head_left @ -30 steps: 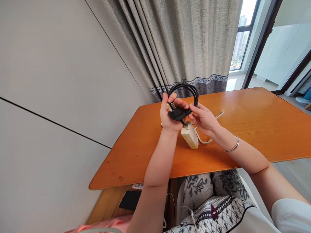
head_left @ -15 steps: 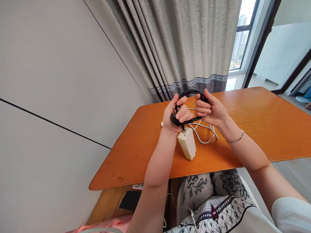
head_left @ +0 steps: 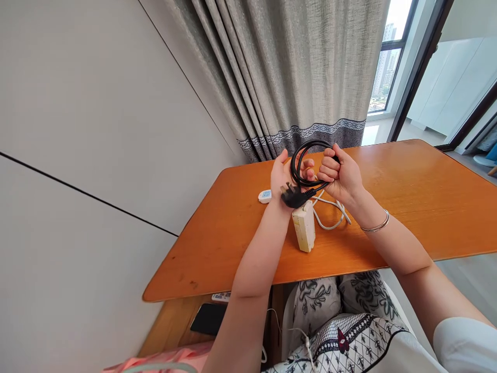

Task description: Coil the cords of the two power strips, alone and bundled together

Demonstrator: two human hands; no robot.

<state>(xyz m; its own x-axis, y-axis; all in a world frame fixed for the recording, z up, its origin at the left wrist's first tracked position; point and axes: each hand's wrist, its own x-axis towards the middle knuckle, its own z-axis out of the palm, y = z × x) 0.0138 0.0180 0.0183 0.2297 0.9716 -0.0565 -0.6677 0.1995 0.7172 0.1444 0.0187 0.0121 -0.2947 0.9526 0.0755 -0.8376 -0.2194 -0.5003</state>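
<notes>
A black power cord [head_left: 294, 165] is wound into a loose coil in front of me above the table. My right hand [head_left: 341, 173] is closed around the coil's right side. My left hand [head_left: 285, 173] is behind the coil's left side, palm up, with its thumb raised and fingers loosely curled apart. The three-pin plug [head_left: 295, 197] hangs in front of my left wrist, its prongs pointing left. Just below the plug is a cream power adapter brick [head_left: 304, 228]; whether it rests on the table or hangs, I cannot tell. A white cable [head_left: 330, 227] lies looped behind it.
The orange-brown wooden table [head_left: 217, 233] has rounded corners. A small white remote-like device [head_left: 265, 196] lies left of my left hand. Lower down, a dark phone [head_left: 208, 319] rests on a wooden surface. A grey curtain [head_left: 310, 67] hangs behind the table.
My left fingers have let go of the plug, which now hangs lower in front of the wrist. The coil has tipped more upright, and the adapter brick has shifted slightly right.
</notes>
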